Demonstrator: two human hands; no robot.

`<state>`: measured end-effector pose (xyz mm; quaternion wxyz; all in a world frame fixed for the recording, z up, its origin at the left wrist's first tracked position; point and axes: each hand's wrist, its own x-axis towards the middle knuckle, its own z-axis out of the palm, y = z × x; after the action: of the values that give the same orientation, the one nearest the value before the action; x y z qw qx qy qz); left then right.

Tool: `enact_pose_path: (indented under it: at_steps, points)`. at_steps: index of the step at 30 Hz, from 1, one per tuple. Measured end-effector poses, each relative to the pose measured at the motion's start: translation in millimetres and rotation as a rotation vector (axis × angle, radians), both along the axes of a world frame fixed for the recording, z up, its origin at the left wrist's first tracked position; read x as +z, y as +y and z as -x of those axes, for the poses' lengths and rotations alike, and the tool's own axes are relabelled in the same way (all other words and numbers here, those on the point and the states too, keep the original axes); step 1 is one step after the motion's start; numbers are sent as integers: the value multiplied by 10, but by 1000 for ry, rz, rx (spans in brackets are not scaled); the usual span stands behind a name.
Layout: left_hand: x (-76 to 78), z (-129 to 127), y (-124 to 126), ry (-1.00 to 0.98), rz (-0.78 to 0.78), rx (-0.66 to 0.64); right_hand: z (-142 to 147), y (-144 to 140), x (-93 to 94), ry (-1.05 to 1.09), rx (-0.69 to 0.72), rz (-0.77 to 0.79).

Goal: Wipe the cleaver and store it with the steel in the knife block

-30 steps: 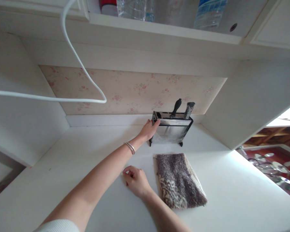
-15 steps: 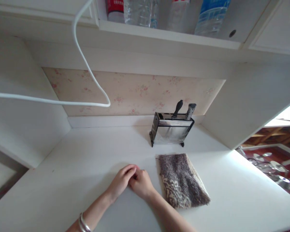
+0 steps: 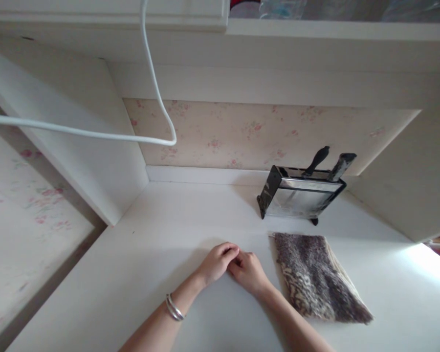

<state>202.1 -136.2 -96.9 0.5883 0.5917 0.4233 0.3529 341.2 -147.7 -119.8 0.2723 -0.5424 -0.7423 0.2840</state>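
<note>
My left hand [image 3: 217,261] and my right hand [image 3: 250,271] rest side by side on the white counter [image 3: 161,230], fingertips touching each other, fingers curled and holding nothing. A silver bracelet sits on my left wrist. Just right of my right hand lies a folded grey-brown fuzzy cloth [image 3: 317,276]. Behind the cloth stands a shiny metal knife holder [image 3: 300,198] against the back wall, with two handles sticking up from it.
A white cable [image 3: 95,134] loops across the upper left. Floral wallpaper [image 3: 249,132] backs the counter niche. White side panels close it in on the left and right. A shelf with bottles runs along the top edge.
My left hand let go of the knife holder and came back to rest against my right hand. The view has since shifted left.
</note>
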Motion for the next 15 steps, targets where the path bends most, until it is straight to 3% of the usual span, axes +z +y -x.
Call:
enact_pose_path:
  at_steps: [15]
  points:
    - [2,8,16,-27,29,-37,-40,-6,32,78,35,33]
